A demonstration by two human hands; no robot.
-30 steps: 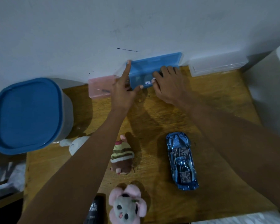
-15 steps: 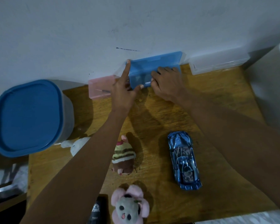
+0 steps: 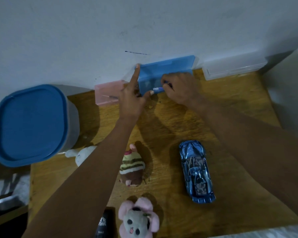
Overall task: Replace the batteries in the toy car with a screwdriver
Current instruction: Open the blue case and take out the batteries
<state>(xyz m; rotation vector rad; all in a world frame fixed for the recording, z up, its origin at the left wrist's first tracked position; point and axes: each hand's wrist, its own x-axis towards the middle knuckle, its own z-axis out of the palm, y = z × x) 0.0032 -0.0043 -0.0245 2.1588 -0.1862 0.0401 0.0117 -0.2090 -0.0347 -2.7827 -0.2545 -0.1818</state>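
Note:
The blue toy car point(image 3: 195, 170) lies upright on the wooden table point(image 3: 230, 117), nose toward the wall, with nothing touching it. A blue plastic box point(image 3: 163, 73) stands at the wall with its lid raised. My left hand point(image 3: 132, 98) grips its left end, index finger up along the lid corner and thumb on the front edge. My right hand point(image 3: 181, 88) reaches into the box with curled fingers pinching a thin dark tool point(image 3: 168, 83), seemingly a small screwdriver. The hand hides most of it.
A pink box point(image 3: 108, 92) and a clear box point(image 3: 234, 69) flank the blue one along the wall. A big blue-lidded tub point(image 3: 29, 124) stands at the left. Three small plush toys point(image 3: 132, 169) and a black object point(image 3: 102, 224) lie near the table's front.
My right hand's fingers went from lying flat over the box to curled and pinching something inside it. The left hand stays on the box's left end.

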